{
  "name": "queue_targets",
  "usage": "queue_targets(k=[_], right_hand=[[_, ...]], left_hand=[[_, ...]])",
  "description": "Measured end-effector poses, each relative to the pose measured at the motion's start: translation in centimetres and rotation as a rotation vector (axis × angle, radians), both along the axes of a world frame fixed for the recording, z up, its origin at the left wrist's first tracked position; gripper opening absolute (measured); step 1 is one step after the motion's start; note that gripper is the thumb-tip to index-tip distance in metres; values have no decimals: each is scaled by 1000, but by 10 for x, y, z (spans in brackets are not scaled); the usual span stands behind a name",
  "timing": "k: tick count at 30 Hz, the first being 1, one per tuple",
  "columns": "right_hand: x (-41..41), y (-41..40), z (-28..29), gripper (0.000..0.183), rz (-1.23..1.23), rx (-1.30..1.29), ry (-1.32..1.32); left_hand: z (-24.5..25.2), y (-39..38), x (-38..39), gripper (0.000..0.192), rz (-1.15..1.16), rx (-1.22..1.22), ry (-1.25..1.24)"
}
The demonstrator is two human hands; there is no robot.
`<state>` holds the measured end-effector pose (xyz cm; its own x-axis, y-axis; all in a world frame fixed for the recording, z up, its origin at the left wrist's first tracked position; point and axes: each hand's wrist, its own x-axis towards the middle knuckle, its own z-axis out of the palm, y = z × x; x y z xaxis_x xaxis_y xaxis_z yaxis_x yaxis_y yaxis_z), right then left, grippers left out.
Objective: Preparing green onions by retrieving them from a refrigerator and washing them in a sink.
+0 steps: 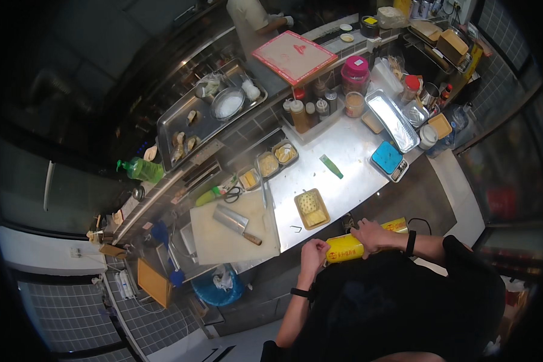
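A long yellow box (345, 249), likely of cling film and bearing red writing, is held in front of my body past the counter's near edge. My right hand (372, 236) grips it around the middle. At its left end the fingertips of my left hand (314, 255) pinch together against the edge; whether they hold the box or some film is too small to tell. On the steel counter (280, 199) beyond lies a light-brown tray (326, 221) with peeled pineapple (308, 203) and a cut yellow piece (316, 217).
Left on the counter, a cleaver (231, 219) lies on a white cutting board (208, 244). Behind are scissors (232, 195) and several tubs of cut food (268, 164). A green tube (331, 166), a blue-topped scale (388, 157) and a foil tray (392, 120) sit rightward. A person (253, 22) stands across.
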<state>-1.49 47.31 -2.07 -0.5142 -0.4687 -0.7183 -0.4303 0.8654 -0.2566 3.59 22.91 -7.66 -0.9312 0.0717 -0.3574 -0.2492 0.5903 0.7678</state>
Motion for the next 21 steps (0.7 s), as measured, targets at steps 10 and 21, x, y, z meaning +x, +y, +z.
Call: queue_targets(k=[10, 21], right_hand=[[-11, 5, -9, 109, -30, -23, -53], [-2, -1, -1, 99, -2, 29, -24]], left_hand=[[24, 11, 7, 18, -142, 51, 396], [23, 13, 23, 44, -123, 69, 325]])
